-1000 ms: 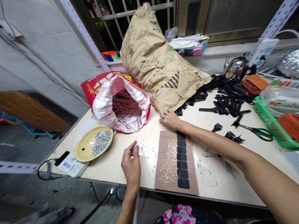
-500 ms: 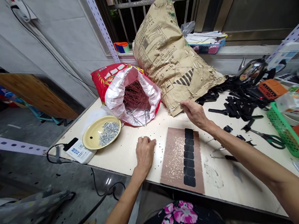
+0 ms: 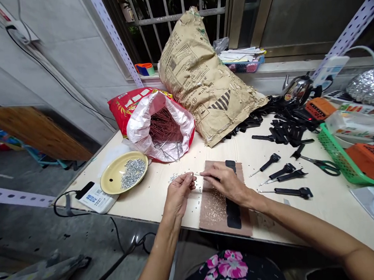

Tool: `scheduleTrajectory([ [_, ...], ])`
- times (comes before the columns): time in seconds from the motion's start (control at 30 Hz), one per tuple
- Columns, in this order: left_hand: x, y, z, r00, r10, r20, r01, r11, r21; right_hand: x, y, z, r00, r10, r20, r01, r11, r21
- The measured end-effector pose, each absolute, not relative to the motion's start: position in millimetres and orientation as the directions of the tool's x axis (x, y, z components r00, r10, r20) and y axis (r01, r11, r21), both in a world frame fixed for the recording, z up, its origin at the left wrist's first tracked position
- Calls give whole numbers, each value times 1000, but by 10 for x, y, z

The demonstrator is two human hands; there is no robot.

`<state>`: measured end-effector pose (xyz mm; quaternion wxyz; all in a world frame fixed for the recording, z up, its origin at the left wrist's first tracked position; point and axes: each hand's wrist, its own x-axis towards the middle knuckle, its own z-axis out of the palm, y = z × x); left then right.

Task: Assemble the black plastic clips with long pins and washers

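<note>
My left hand [image 3: 179, 193] and my right hand [image 3: 224, 181] meet over the left edge of a brown board [image 3: 215, 207] with a row of black pads. Both are closed in a pinch, and a thin metal pin [image 3: 197, 175] runs between their fingertips. Small silver bits [image 3: 173, 177] lie scattered on the table just left of my left hand. A red bag lined with white [image 3: 146, 121] holds a mass of long pins and lies open behind my hands. A yellow plate [image 3: 114, 177] with silver screws sits to the left.
A large brown paper sack [image 3: 198, 78] leans at the back. Black handled tools [image 3: 285, 173], a heap of black parts [image 3: 279, 124], scissors [image 3: 321, 164] and a green basket [image 3: 333, 154] with orange items fill the right side. A small box with a cable [image 3: 92, 198] lies at the left edge.
My right hand has come back from the paper sack to the brown board. My left hand has lifted off the table, and both now pinch a thin pin together.
</note>
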<state>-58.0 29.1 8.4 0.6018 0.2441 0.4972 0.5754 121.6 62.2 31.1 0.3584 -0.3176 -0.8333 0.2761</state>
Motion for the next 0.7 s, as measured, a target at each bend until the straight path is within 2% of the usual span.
scheduleTrajectory([
  [0.13, -505, 245, 145, -76, 942, -327, -564, 230, 793, 1187, 553, 330, -535, 722, 438, 332, 657, -677],
  [0.33, -440, 147, 208, -45, 957, -285, -562, 212, 800, 1241, 435, 371, -526, 711, 467, 401, 692, -601],
  [0.4, -412, 92, 237, -80, 968, -239, -505, 168, 847, 1263, 354, 414, -524, 707, 475, 481, 706, -520],
  [0.57, -390, -82, 305, -167, 986, -20, -192, -12, 981, 1307, 88, 552, -521, 687, 506, 711, 678, -188],
  [0.63, -406, -138, 327, -144, 989, 29, -114, -46, 992, 1318, -3, 593, -505, 707, 495, 735, 653, -182],
  [0.7, -426, -179, 344, -114, 992, 49, -86, -59, 995, 1325, -75, 623, -490, 744, 455, 734, 634, -245],
])
